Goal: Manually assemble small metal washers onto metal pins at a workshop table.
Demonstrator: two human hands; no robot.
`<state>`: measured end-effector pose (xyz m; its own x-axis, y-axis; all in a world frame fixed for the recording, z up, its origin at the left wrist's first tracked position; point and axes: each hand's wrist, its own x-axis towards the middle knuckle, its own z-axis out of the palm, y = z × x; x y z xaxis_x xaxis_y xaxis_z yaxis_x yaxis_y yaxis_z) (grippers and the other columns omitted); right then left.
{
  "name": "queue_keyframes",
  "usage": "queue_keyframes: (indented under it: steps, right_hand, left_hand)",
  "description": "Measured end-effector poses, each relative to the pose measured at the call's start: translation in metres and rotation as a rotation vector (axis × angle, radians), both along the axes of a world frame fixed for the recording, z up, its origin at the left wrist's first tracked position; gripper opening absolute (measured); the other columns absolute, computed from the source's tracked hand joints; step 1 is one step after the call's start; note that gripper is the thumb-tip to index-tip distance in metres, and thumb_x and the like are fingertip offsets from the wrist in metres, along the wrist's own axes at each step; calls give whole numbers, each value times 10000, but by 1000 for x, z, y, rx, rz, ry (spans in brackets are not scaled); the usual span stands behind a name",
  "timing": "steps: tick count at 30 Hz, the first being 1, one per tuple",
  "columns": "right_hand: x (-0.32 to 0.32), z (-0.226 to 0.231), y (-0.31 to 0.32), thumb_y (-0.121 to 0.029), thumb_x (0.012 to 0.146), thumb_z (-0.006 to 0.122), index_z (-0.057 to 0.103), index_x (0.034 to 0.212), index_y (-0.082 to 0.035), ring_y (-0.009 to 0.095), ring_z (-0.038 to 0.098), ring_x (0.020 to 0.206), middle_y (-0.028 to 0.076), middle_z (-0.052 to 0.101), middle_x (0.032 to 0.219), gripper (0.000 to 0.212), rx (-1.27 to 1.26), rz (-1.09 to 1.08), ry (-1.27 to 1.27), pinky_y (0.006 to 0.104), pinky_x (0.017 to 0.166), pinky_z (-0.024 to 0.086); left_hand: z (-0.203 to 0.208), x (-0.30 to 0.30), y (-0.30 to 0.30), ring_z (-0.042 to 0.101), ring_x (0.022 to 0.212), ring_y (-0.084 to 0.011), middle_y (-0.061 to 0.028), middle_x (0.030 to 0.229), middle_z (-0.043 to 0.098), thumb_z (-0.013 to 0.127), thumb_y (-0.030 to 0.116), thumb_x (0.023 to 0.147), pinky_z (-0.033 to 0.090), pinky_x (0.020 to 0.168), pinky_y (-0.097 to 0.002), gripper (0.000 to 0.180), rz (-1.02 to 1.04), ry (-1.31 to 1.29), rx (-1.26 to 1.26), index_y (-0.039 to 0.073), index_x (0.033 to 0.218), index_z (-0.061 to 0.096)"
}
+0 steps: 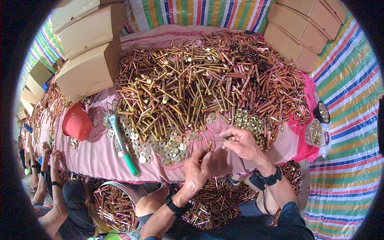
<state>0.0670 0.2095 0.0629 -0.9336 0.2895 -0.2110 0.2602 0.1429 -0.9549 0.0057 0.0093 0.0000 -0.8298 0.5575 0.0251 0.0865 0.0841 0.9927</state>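
My left hand (198, 167) is closed around a brass-coloured bolt (210, 145); its threaded end sticks up past the fingers, and the rest is hidden in the hand. Just to the right, my right hand (242, 145) pinches a small, thin, dark piece (226, 138), perhaps a washer seen edge-on. The two hands are apart. Loose flat washers (172, 150) lie on the pink cloth (96, 160) left of my hands. Beyond my right hand is a heap of small brass-coloured nuts (251, 125). A large pile of long bolts (176, 92) covers the cloth farther back.
A hand rake with a green handle (130, 165) lies beside a red bucket (77, 122). Cardboard boxes (86, 72) are stacked at both back corners. Nut-filled tubs (315, 134) stand at right. Below, a white bucket (130, 192) holds bolts. Another person's arms (58, 196) work at left.
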Motion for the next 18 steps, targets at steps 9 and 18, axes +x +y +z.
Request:
queue_keyframes:
  steps: [9,18]
  right_hand:
    - [3,-1,-14,-38,941,632,697,1153,25,155,677,891,74,658,1022,229,106,126,249,279,789,560]
    - [4,-1,-18,-4,936,645,681,1152,20,129,673,935,57,671,1033,221,96,12,270,272,827,555]
  left_hand:
    - [11,1,0,644,810,-129,-101,882,715,629,99,986,533,749,-302,217,-61,59,-81,-22,1158,684]
    - [3,0,1,716,707,-249,-190,843,715,653,54,934,544,648,-341,212,-53,160,-25,-6,1133,697]
